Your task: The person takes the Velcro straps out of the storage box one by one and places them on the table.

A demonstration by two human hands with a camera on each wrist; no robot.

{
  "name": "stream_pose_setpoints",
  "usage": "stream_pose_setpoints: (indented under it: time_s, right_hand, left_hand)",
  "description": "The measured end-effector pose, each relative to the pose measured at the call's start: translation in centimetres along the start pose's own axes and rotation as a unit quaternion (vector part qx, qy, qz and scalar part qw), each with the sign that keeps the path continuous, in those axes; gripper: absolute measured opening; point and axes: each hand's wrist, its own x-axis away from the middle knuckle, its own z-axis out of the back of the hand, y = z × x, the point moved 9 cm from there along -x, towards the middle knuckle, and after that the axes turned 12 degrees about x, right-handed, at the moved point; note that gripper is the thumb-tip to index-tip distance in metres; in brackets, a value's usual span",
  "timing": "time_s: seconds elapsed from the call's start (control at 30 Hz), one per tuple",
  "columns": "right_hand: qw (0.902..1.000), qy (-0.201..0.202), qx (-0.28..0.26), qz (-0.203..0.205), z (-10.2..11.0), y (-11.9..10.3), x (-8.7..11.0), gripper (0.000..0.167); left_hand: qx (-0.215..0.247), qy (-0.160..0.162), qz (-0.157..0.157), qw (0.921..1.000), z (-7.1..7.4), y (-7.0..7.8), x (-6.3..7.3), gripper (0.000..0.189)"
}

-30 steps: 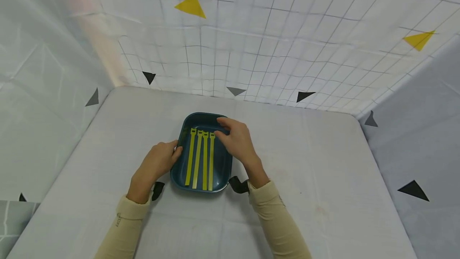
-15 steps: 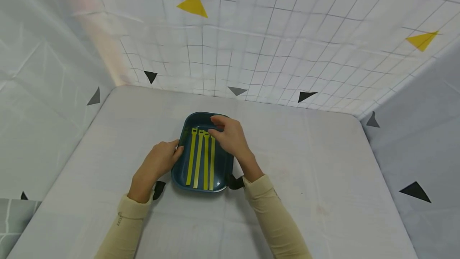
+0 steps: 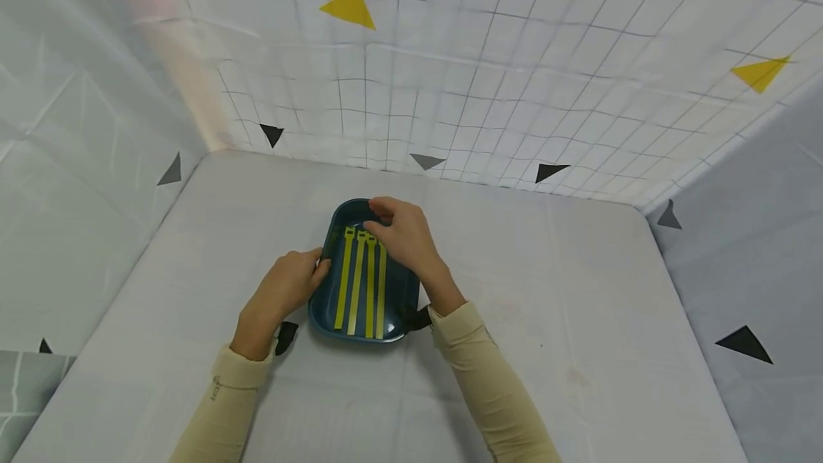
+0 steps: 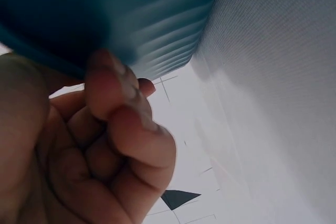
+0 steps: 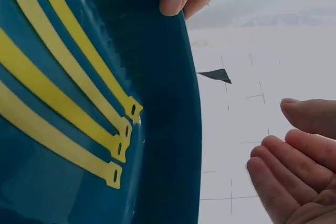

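A dark teal tray (image 3: 326,309) with rounded corners lies in the middle of the table. Several yellow-green hook-and-loop cable ties (image 5: 79,106) lie side by side inside it, their slotted heads toward the far end. My left hand (image 3: 286,284) grips the tray's left rim, thumb on the inside and fingers curled beneath the outer edge, as the left wrist view shows along the ribbed wall (image 4: 163,35). Above the tray's far right part hovers my right hand (image 3: 405,234), fingers loosely bent and nothing between them. It covers the head of the rightmost tie in the head view.
A white cloth-covered table (image 3: 546,349) spreads around the tray. Behind it rises a white gridded sheet (image 3: 489,91) with yellow and black triangles, and grey sheets (image 3: 746,234) hang at the sides. A dark band (image 3: 416,318) shows near the right wrist.
My right hand has drifted left and slightly away from me over the tray, now covering the rightmost tie's head. The left hand keeps its grip, and the ties lie as before.
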Motion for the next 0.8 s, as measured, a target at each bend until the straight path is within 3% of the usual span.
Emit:
stream_pose_setpoints:
  time_s: [0.33,0.8]
  right_hand:
    - [0.9985,-0.051,0.010,-0.012,-1.9,-0.5,-1.1,0.043]
    - [0.9964,-0.070,0.010,-0.046,-3.8,0.4,-2.4,0.049]
  left_hand:
    - [-0.014,0.005,-0.013,0.9998,0.1,0.0,-0.1,0.023]
    - [-0.013,0.001,-0.017,0.9998,0.3,0.1,-0.2,0.020]
